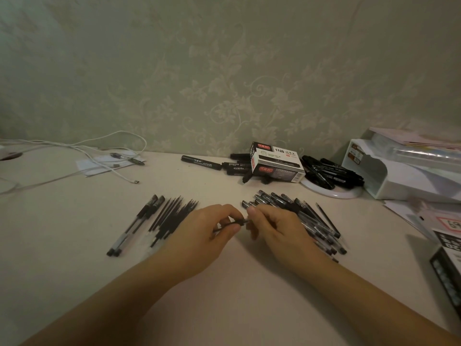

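Note:
My left hand and my right hand meet over the middle of the pale table. Together they pinch one thin black pen held just above the tabletop; most of it is hidden by my fingers. To the left lie several thin black refills and two clear-barrelled gel pens. A heap of several gel pens lies under and behind my right hand.
At the back stand a marker box with several black markers around it, some on a white round dish. White cables trail at back left. A white organiser tray and papers sit at right, a dark box at the right edge.

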The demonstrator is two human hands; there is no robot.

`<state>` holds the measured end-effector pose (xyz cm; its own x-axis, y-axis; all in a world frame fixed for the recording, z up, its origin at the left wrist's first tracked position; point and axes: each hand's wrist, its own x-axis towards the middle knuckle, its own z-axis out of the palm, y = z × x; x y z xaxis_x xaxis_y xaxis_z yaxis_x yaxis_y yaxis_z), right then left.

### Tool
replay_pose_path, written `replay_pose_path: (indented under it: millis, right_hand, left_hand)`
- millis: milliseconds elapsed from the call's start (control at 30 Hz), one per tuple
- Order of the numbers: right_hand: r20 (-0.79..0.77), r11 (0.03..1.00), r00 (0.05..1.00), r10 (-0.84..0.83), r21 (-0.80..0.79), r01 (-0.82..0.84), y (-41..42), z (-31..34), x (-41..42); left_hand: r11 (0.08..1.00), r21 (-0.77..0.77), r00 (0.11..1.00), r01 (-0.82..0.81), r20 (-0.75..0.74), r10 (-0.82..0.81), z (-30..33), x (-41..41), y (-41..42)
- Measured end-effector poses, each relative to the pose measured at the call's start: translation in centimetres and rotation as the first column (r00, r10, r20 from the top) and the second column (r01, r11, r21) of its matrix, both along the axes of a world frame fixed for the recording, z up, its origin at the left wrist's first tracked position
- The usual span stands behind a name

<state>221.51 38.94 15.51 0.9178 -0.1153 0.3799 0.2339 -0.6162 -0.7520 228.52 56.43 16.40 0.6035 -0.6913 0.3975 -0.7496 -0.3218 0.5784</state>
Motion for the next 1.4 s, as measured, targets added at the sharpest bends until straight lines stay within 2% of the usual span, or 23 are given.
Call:
replay_pose_path:
  millis: [167,333,500,600,667,767,867,1067,1200,1400]
  right_hand:
    - [-0.027,0.998,0.999,0.042,-0.046,-0.044,-0.1,0.2,-0.2]
    - [-0.051,0.984,0.991,0.122,0.136,-0.115,-0.2,0.4,-0.2]
    - [-0.097,0.973,0.987,0.127,0.207,-0.105,-0.3,0.3,0.0]
    - [-0.05,0.997,0.999,0.019,0.082,-0.015,0.0,0.1,-0.1]
    - [0.043,0.985,0.988,-0.148,-0.086,0.151,-0.2,0.0,0.1]
    - [0.15,0.838,0.927,-0.343,-0.398,0.374,-1.0,0.1,0.1]
    - [0.099,0.75,0.925,-0.367,-0.557,0.357,-1.2,-0.4,-0.1]
    - [0.041,0.782,0.955,-0.295,-0.564,0.266,-0.8,-0.4,0.1]
    - [0.086,0.845,0.961,-0.262,-0.461,0.272,-0.9,0.0,0.0]
    - [0.12,0.867,0.974,-0.195,-0.444,0.228,-1.0,0.1,0.0]
  left_hand:
    - [0.998,-0.046,0.998,-0.052,-0.026,0.05,0.0,0.2,0.2]
    - [0.998,-0.06,1.0,-0.007,0.027,0.009,0.4,0.2,0.1]
    - [0.998,-0.058,0.993,-0.028,0.116,0.034,0.5,0.3,0.1]
    - [0.996,-0.066,0.992,-0.062,0.108,0.068,0.4,0.2,0.0]
    - [0.992,-0.041,0.988,-0.123,0.09,0.126,0.1,0.4,0.1]
    - [0.98,-0.029,0.979,-0.199,0.028,0.199,-0.3,0.9,0.3]
    - [0.974,-0.02,0.974,-0.225,0.006,0.225,-0.4,1.0,0.4]
    - [0.978,0.042,0.978,-0.206,-0.024,0.207,-0.5,0.9,0.4]
    - [0.98,0.014,0.978,-0.198,-0.064,0.199,-0.4,1.0,0.6]
    - [0.986,0.027,0.986,-0.167,-0.022,0.168,-0.2,1.0,0.5]
